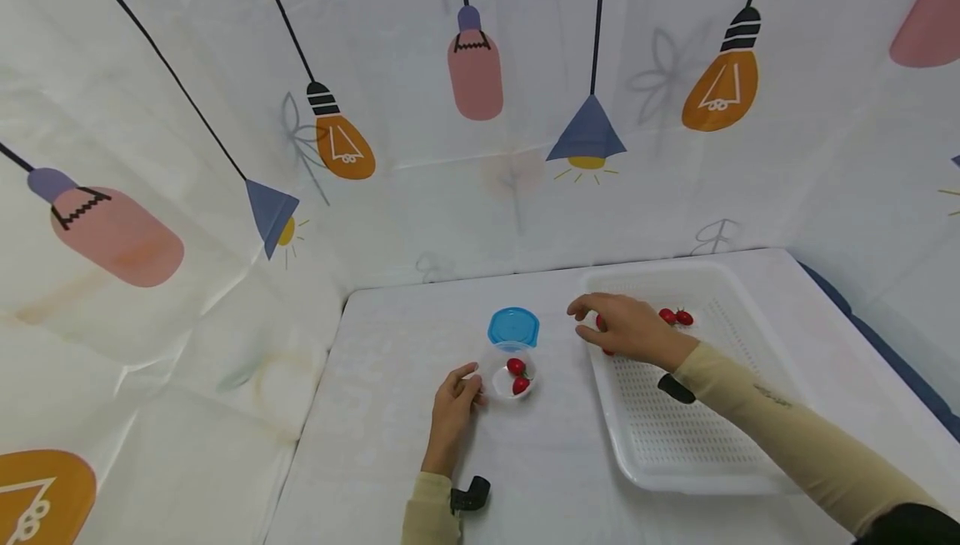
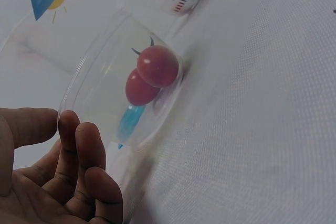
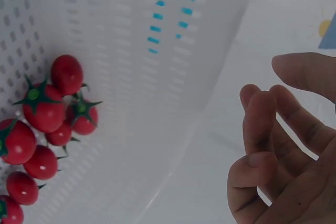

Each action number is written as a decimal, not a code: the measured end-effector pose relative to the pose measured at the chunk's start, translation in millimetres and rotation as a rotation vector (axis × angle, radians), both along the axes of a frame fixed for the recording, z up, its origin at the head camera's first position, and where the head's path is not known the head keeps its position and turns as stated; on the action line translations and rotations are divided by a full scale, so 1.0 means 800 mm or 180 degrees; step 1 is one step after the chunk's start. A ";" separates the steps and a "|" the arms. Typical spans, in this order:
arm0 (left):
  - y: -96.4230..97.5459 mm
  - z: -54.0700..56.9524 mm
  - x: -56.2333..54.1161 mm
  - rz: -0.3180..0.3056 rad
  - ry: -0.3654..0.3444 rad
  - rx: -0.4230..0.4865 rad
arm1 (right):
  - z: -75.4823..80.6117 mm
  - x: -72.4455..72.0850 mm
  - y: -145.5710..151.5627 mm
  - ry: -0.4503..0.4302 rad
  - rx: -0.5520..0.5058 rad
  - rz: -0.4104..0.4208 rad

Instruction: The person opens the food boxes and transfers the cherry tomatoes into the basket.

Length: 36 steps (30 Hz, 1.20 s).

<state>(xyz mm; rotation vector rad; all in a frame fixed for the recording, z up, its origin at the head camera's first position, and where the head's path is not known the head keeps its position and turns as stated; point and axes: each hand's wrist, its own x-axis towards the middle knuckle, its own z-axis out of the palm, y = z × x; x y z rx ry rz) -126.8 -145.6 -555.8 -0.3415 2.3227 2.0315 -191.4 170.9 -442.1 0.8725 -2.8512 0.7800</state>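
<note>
My left hand (image 1: 452,412) pinches the rim of a clear round plastic cup (image 2: 97,85) between thumb and fingertips. Two red cherry tomatoes (image 2: 157,66) lie inside the cup, which stands on the white table. Above the left edge of a white perforated basket (image 1: 697,445) hovers my right hand (image 1: 633,330), its fingers loosely bent and thumb apart. Nothing is held in it, as the right wrist view shows. Several cherry tomatoes (image 3: 44,114) with green stems lie in the basket, partly hidden by that hand in the head view.
A blue lid (image 1: 513,326) lies on the table just behind the cup. White cloth (image 1: 390,412) covers the tabletop. Behind and to the left hangs a pale curtain (image 1: 420,220) printed with lamps and bulbs.
</note>
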 end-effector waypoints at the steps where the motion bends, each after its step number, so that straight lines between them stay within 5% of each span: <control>1: 0.000 0.000 0.000 0.0004 -0.0004 0.0005 | 0.001 0.000 -0.003 0.0013 0.0008 0.0009; 14: -0.001 -0.001 0.000 -0.0023 -0.0006 0.0009 | 0.008 -0.002 -0.051 0.0072 0.0216 0.0315; 26: 0.000 -0.003 -0.002 -0.0050 0.0159 0.0017 | 0.000 0.001 -0.091 -0.0557 0.0412 0.0600; 36: 0.000 -0.001 -0.001 -0.0067 0.0155 0.0026 | -0.006 -0.001 -0.113 -0.0668 0.0611 0.0638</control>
